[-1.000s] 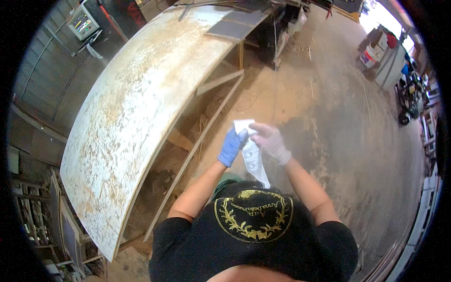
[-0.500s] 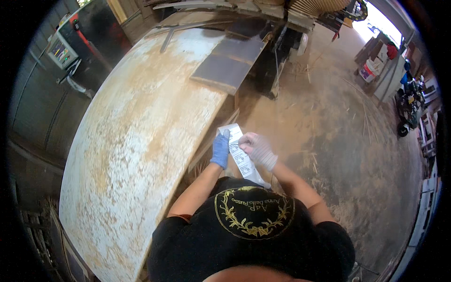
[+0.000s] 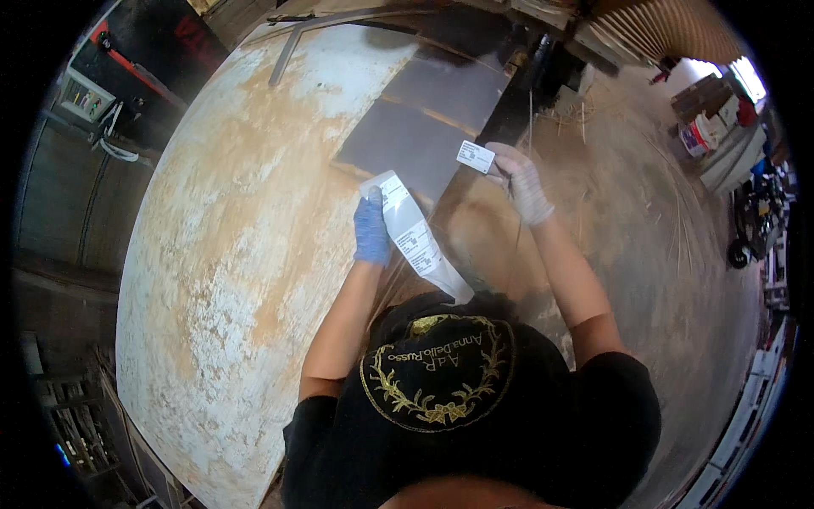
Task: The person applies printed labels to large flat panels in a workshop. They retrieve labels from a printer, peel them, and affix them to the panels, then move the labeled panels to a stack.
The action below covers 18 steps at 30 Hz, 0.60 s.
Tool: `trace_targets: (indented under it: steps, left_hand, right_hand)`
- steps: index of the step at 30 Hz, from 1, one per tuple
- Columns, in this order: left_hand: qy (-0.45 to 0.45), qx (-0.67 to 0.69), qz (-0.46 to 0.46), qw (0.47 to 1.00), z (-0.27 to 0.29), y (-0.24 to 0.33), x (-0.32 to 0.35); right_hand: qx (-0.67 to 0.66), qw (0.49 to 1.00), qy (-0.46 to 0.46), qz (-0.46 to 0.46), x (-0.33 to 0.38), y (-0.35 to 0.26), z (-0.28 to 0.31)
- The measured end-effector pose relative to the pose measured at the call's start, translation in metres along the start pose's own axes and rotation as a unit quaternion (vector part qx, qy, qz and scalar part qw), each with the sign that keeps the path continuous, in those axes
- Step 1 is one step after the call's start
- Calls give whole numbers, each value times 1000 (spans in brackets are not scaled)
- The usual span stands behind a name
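My left hand [image 3: 371, 227], in a blue glove, is closed on the upper end of a strip of white printed labels [image 3: 411, 233]. The strip hangs down toward my shirt, and bare backing shows near its top. My right hand [image 3: 523, 184], in a pale ribbed glove, pinches one small white label [image 3: 475, 157] by its right edge. That label is apart from the strip, held above the near edge of the dark flat panels [image 3: 397, 140]. Those panels lie in a row on the big worn board.
A large pale board [image 3: 246, 229], dusty and scuffed, spreads across the left. Sawdust covers the concrete floor [image 3: 627, 280] at right. A control box [image 3: 85, 97] stands far left, a ribbed hose [image 3: 670, 30] far right, and a white bucket [image 3: 699, 136] below it.
My right hand has pulled a label off the strip and moved up and right with it. My left hand has shifted left and up with the strip. The view has moved nearer the panels.
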<state>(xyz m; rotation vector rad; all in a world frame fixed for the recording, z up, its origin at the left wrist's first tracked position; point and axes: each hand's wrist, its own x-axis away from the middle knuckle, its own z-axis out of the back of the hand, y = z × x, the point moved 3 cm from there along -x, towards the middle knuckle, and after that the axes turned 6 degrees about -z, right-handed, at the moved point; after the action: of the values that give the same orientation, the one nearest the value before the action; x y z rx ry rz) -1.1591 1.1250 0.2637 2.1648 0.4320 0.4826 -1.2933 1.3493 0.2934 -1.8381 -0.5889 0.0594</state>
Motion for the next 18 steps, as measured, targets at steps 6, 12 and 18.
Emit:
trace_targets:
  steps: [6, 12, 18]
  left_hand:
    - [91, -25, -81, 992, -24, -14, 11]
    - [141, 10, -91, 986, -57, -33, -15]
    - [214, -39, -144, 965, -48, -58, -26]
  right_hand:
    - [-4, 996, -81, -34, -28, -20, 42]
    - [119, 992, 39, 19, -128, -37, 94]
    - [232, 946, 113, 198, -237, -23, 110]
